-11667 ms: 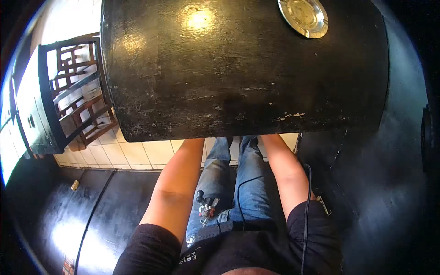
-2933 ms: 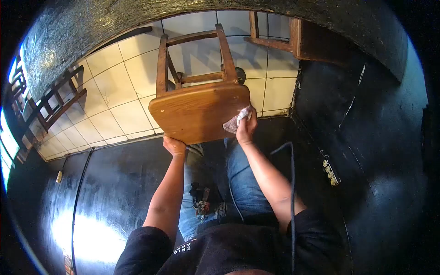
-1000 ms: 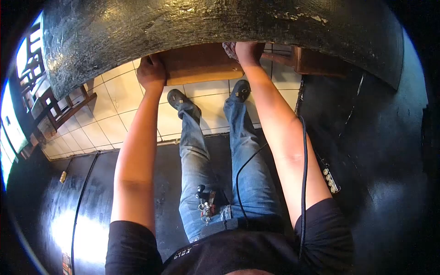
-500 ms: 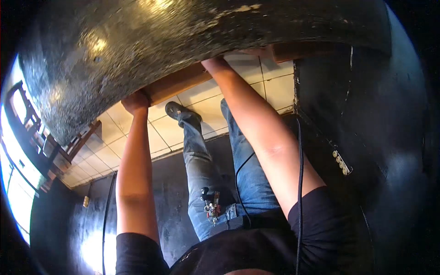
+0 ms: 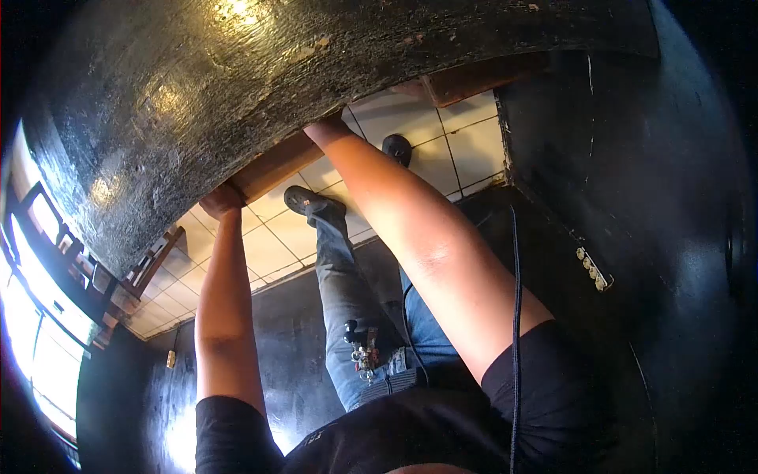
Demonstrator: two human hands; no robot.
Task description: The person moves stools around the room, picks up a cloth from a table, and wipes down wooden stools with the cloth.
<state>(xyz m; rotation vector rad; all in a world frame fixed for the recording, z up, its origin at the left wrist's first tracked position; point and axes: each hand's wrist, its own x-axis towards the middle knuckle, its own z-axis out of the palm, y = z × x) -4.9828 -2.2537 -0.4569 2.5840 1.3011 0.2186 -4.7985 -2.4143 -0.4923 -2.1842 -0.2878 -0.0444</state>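
Note:
A large dark slab with a rough, worn, glossy surface [image 5: 260,87], looking like a tabletop, fills the upper part of the view. Below its near edge shows a brown wooden rail [image 5: 276,167]. At the left end of that rail, my left hand [image 5: 222,201] is closed at the slab's edge. My right hand [image 5: 326,129] grips farther right along the same edge, its fingers mostly hidden beneath the slab. Both arms stretch forward. A second brown wooden piece [image 5: 482,77] shows under the edge at right, beside a small pinkish patch I cannot make out.
Cream floor tiles [image 5: 284,233] lie under the slab, with my shoes [image 5: 298,199] on them. A black wall [image 5: 632,182] stands at right, with a socket strip [image 5: 594,270] low down. Wooden furniture [image 5: 154,261] and bright windows are at left. A dark cord [image 5: 516,340] hangs near me.
The slab and both hands have shifted slightly left in view. My right shoe has come into sight on the tiles, and my right leg is now more covered by my arm.

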